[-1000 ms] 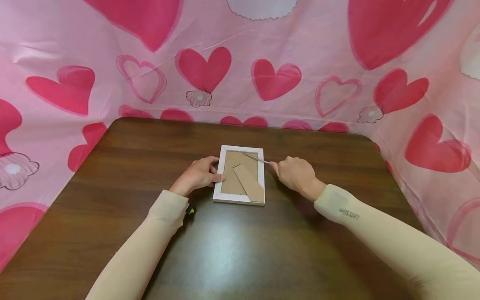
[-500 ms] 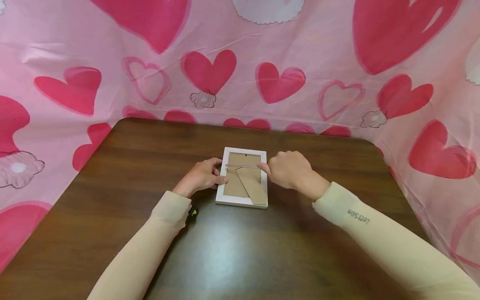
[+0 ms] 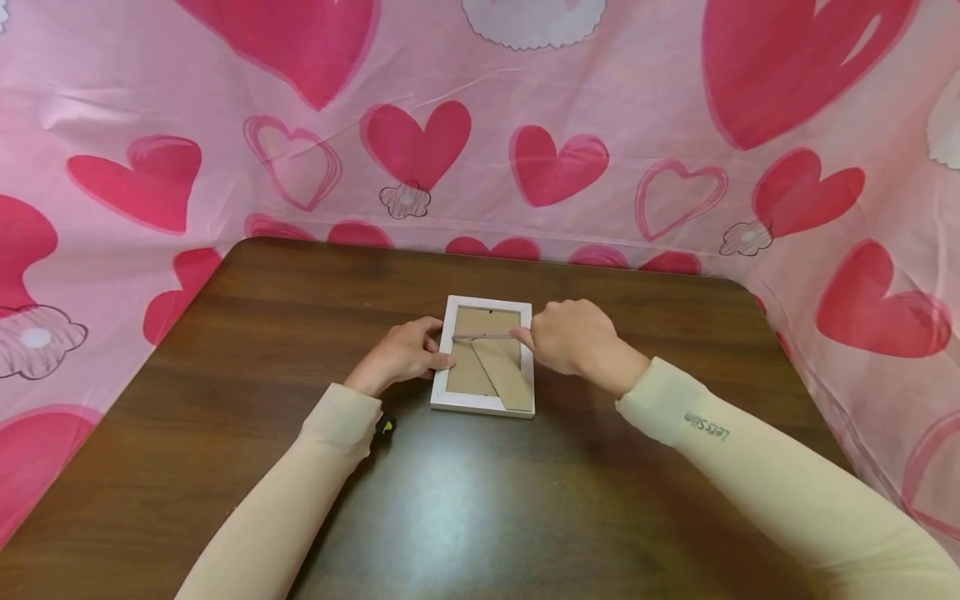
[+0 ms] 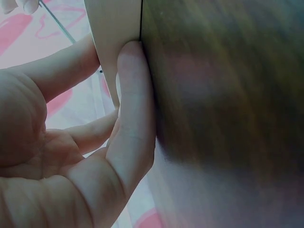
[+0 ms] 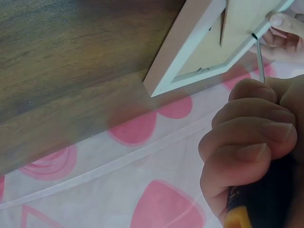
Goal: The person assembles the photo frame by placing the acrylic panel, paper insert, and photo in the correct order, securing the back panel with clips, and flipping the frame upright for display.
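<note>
Over on the left, the left hand (image 3: 405, 350) pinches the left rail of 1 white picture frame (image 3: 468, 401), thumb on top. The frame lies back-up, mid-surface (image 3: 442, 508). Inside the rails, 1 brown backing board (image 3: 467, 371), and slanting over it, 1 stand leg (image 3: 504, 371), running out to the lower right corner. Now the tool: 1 screwdriver (image 5: 268, 194), shaft across the board, tip at the inner left edge by a small dark mark; can't tell if it's biting. And on the right, the right hand (image 3: 573, 337), fingers wrapped round the handle. That's 2 hands, both clamped! Looks like prying at a fastening; next seems to call for careful leverage, tip clear of that thumb.
</note>
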`<state>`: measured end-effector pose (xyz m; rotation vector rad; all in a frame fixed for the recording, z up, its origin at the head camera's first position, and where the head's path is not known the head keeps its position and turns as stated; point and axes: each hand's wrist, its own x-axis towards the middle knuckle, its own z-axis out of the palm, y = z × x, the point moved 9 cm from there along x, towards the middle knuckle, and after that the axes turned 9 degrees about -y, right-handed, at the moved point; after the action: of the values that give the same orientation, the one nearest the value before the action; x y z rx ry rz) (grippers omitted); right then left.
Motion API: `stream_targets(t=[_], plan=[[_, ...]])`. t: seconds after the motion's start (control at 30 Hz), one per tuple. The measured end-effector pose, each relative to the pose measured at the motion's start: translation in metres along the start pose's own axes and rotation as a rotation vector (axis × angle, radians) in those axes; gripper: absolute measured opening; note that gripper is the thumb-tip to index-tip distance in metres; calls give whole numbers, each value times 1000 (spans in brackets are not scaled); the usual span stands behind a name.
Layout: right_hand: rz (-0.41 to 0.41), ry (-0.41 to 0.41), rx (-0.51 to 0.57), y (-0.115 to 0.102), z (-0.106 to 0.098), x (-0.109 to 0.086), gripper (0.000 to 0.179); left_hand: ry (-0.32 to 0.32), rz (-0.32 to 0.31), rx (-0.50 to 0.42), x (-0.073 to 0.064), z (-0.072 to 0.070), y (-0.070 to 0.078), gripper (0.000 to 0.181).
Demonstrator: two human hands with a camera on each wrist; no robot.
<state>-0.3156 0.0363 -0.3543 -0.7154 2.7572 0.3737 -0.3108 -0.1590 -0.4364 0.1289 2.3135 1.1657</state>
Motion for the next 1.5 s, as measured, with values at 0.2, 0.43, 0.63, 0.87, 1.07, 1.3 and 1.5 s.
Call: stream_targets(t=[0.2,0.43,0.63,0.87,1.07,1.3,1.5], plan=[[15,-21,13,0,7,0,64,-1,-1,0,1,0,-1,74],[11,-28,54,1,14,-2,65,-5,-10,4,1,-1,0,74],[15,-27,85,3,22,-2,64,-1,-16,4,0,-1,-1,72],[4,-46,127,2,32,-2,62,-2,-20,14,1,-1,-1,72],[-10,-45,148,1,37,-2,61,-3,-24,21,1,-1,-1,72],[7,-31,172,4,42,-4,64,1,-10,20,2,-1,0,72],[4,-26,206,6,48,-4,65,3,-14,24,1,-2,1,73]])
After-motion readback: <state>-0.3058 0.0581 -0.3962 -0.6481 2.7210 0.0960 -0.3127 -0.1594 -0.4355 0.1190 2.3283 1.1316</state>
